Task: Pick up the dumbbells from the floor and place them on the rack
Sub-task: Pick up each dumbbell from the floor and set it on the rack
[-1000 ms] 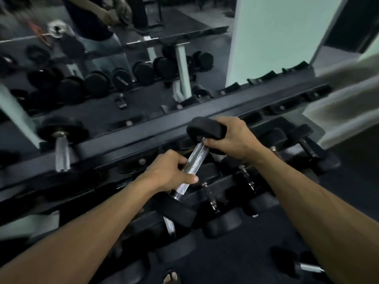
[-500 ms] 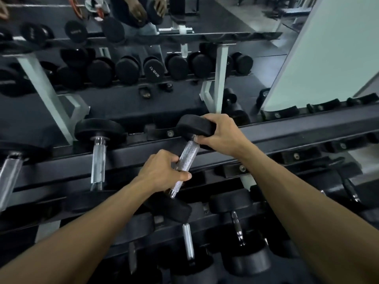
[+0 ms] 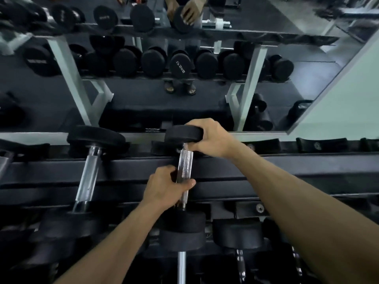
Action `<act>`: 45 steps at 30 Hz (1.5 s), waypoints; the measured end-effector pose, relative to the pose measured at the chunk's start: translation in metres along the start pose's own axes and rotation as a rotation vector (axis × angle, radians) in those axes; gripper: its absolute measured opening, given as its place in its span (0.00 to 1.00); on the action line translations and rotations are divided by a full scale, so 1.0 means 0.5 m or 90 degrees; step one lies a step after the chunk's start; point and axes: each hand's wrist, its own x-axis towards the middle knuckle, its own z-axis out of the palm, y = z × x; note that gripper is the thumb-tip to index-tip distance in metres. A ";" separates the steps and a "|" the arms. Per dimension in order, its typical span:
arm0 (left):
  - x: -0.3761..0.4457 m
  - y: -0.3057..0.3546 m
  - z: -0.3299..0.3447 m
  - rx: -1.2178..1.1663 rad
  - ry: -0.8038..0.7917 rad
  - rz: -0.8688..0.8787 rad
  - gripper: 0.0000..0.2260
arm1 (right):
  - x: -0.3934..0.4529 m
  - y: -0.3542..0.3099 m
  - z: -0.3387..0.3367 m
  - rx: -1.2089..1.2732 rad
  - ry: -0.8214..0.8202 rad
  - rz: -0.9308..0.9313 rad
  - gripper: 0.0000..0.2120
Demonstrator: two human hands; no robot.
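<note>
I hold a black-headed dumbbell (image 3: 185, 165) with a chrome knurled handle over the top tier of the black rack (image 3: 287, 167). My left hand (image 3: 166, 187) is wrapped around the lower part of the handle. My right hand (image 3: 211, 138) grips the far head, which sits at the rack's back rail. The near head lies low, just over the front rail. The dumbbell points almost straight away from me.
Another dumbbell (image 3: 90, 165) rests on the top tier to the left. More dumbbells (image 3: 238, 236) fill the lower tier. A mirror (image 3: 143, 99) behind the rack reflects the rack, the person's hands and sandalled feet. A pale green wall (image 3: 348, 103) stands at the right.
The dumbbell has swung from a slant to nearly straight across the top tier and moved right of the resting dumbbell. The view has tilted up toward the mirror.
</note>
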 end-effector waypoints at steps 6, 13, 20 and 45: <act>0.002 -0.010 -0.012 -0.015 -0.005 -0.016 0.11 | 0.009 -0.002 0.015 0.016 0.002 0.008 0.13; -0.011 -0.004 -0.008 0.020 -0.006 0.011 0.26 | -0.013 -0.004 0.015 0.004 0.044 0.052 0.20; -0.031 0.012 -0.044 0.154 0.022 0.090 0.18 | -0.054 -0.014 -0.001 -0.123 0.039 0.091 0.26; -0.266 0.215 0.162 0.510 -0.254 0.646 0.24 | -0.652 -0.044 -0.170 -0.351 0.152 0.409 0.29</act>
